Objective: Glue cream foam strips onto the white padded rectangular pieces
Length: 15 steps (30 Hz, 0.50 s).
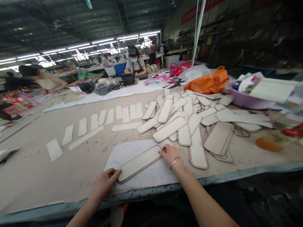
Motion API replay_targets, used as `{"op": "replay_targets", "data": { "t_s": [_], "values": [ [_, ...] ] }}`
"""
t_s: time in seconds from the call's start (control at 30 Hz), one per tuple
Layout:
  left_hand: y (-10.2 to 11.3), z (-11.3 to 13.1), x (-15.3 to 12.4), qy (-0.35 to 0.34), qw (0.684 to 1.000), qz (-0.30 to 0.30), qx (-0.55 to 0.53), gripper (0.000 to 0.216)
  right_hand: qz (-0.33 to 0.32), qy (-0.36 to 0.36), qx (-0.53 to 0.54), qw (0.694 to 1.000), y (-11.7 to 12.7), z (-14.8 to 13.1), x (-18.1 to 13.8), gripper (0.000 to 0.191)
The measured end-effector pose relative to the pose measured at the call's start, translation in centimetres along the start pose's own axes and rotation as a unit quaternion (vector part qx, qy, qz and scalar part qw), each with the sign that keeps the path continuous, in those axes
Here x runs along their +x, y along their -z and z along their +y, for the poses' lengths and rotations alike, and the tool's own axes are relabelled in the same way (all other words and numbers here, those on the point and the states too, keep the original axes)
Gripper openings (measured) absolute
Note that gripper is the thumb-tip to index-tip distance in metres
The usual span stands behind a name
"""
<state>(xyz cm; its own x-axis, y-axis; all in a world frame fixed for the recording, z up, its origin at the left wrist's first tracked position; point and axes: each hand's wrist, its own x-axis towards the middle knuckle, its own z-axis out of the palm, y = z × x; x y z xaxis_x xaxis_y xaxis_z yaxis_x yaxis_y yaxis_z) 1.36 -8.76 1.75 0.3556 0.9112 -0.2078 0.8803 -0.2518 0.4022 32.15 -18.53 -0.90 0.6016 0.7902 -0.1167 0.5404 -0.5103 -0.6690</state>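
A long cream panel (pixel 140 161) with rounded corners and a dark edge lies at a slant over a white cloth (pixel 123 149). My left hand (pixel 105 180) pinches its near left end between thumb and fingers. At its far right end, my right hand (pixel 169 153), with a bracelet on the wrist, grips the corner. Just beyond my right hand spreads a heap of similar panels (pixel 169 127), piled loosely over one another. To the left, thin cream strips (pixel 82 127) are laid out in a row, some upright and two lying lengthwise.
An orange plastic bag (pixel 208 82) and a lilac basin (pixel 248 96) stand behind the heap. Scissors (pixel 241 131) lie at its right, near a jar of amber liquid (pixel 270 143). The table's front edge (pixel 213 179) runs before me. Across the table, a co-worker (pixel 136 64) sits; another person leans at left.
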Motion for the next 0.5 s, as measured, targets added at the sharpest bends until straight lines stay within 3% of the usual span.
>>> {"op": "replay_targets", "data": {
  "t_s": [0.5],
  "values": [
    [0.5, 1.4, -0.7, -0.049, 0.998, 0.033, 0.016, 0.025, -0.01, 0.04, -0.078, 0.996, -0.2, 0.1, -0.3, 0.017]
  ]
}}
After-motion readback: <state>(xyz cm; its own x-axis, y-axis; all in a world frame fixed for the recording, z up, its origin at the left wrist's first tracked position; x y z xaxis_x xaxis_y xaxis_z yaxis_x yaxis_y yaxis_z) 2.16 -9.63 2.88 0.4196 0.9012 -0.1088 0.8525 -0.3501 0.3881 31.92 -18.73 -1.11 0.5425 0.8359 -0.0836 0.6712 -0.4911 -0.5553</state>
